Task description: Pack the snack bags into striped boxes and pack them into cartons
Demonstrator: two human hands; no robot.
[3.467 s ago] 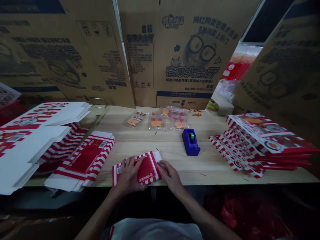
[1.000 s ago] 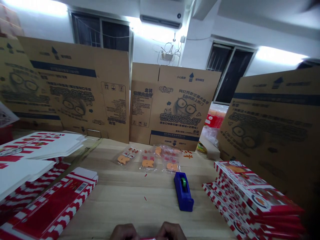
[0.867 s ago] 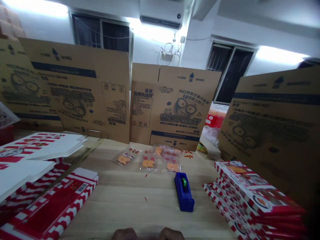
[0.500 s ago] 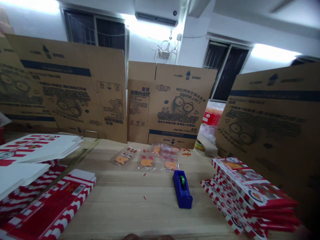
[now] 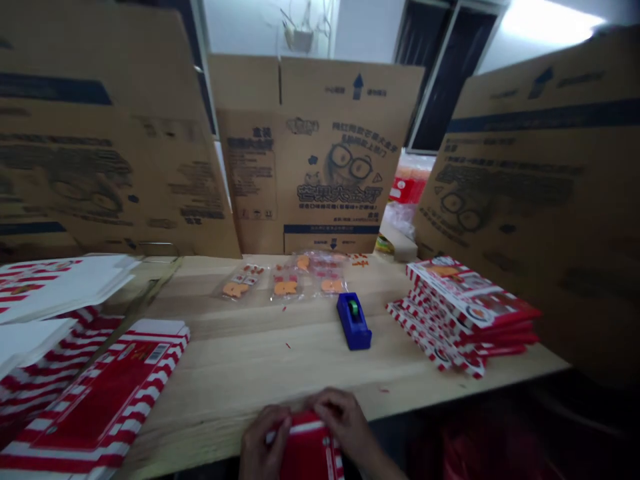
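**Left hand [image 5: 263, 440] and right hand [image 5: 343, 423] grip a red box [image 5: 303, 455] at the table's [image 5: 220, 373] near edge**

At far left, white cartons [image 5: 75, 283] with red print lie stacked, partly over striped cartons [image 5: 85, 357]. Just right of these, a flat carton [image 5: 100, 403] with a barcode lies slantwise along the table. Farther back, toward the middle, clear packets [image 5: 285, 288] holding orange pieces lie near a cardboard panel [image 5: 250, 87]; small red scraps [image 5: 288, 345] are scattered in front of them.

Nearest the wearer, the left hand pinches the red box at its upper left corner, thumb against fingers. The box sits low in the view, cut off by the bottom edge. The right hand's fingers are closed on its upper right corner; the blur there is heavy, so I cannot tell how the end is folded.

Beyond the right hand stands a blue tape dispenser [image 5: 356, 330] with a green roll, touching neither hand. To its right is a leaning stack of printed boxes [image 5: 470, 293], and behind that another panel [image 5: 530, 200]
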